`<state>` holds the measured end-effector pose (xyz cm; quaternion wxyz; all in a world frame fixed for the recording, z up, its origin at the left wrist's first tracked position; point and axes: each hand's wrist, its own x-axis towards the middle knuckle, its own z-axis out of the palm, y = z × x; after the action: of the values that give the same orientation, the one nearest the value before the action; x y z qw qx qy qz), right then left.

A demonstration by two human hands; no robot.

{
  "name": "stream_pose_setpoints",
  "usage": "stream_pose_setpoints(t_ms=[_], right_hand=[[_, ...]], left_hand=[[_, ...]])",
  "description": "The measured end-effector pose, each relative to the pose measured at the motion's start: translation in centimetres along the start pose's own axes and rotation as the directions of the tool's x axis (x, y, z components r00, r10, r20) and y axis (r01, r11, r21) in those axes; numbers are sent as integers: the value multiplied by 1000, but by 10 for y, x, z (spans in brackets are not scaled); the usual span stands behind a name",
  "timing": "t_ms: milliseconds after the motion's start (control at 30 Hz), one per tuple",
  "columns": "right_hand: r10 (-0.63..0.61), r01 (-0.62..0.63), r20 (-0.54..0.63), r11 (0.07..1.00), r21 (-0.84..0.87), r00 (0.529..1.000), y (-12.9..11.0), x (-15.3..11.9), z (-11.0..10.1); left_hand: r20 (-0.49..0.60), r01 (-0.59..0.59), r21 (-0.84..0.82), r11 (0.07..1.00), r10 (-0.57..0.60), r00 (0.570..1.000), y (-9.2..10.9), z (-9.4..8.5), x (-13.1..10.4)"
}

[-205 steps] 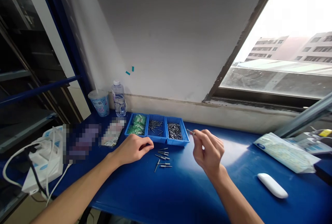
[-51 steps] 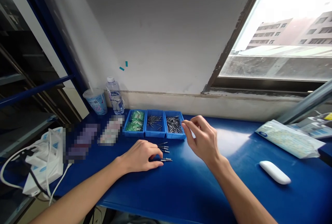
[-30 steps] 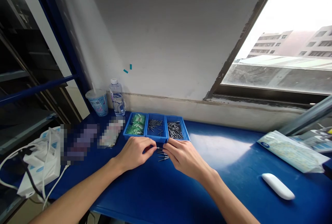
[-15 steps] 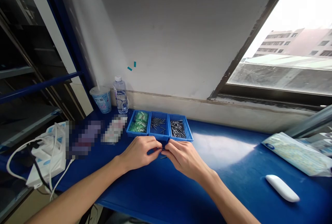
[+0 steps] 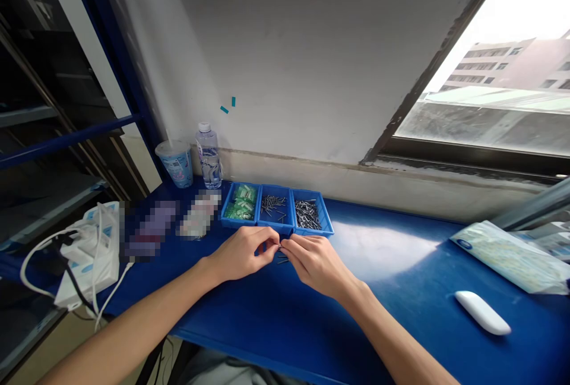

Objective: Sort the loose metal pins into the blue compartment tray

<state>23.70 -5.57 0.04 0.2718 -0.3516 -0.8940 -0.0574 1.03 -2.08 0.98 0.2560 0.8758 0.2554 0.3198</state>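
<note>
Meeting just in front of the middle blue bin [image 5: 269,218], the left hand [image 5: 244,253] and right hand [image 5: 319,264] have their fingertips pinched narrow around a metal piece [image 5: 279,246] too small to make out; which hand grips it, I cannot tell. Loose blind rivets [image 5: 283,259] lie before that bin, beside the right fingertips; green packets [image 5: 243,201] fill the bin to its left.

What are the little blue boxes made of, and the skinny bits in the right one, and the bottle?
The blue boxes look like smooth plastic: even colour, neat rims. The skinny bits are probably shiny metal, because they glint silvery. The bottle seems clear, glossy plastic; you can see through it, but glass could look similar.
</note>
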Motion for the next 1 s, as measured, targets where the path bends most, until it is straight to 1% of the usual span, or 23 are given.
stream_pose_setpoints(t_ms=[200, 400, 567, 767, 1000], right_hand=[[22, -21, -32, 1000, 14, 999, -1, -2, 0], [52, -54, -116, 998, -13, 992, -5, 1, 1], [21, -24, -152, 1000, -16, 988, -7, 2, 2], [28, -31, -123, 999, -19, 992, -8, 3, 0], [44, -46, -94, 999, -24, 995, -8, 3, -4]], left_hand=[[9, 30, 51, 998, -30, 1000, -1, -3, 0], [15, -3, 78, 997, 2, 1000, -3, 0, -1], [37, 0, 92, 996, -3, 999, -6, 2, 0], [35, -4, 89, 996, 1, 999, -7, 2, 0], [4, -65, 141, 988, 65, 998, -4, -1, 1]])
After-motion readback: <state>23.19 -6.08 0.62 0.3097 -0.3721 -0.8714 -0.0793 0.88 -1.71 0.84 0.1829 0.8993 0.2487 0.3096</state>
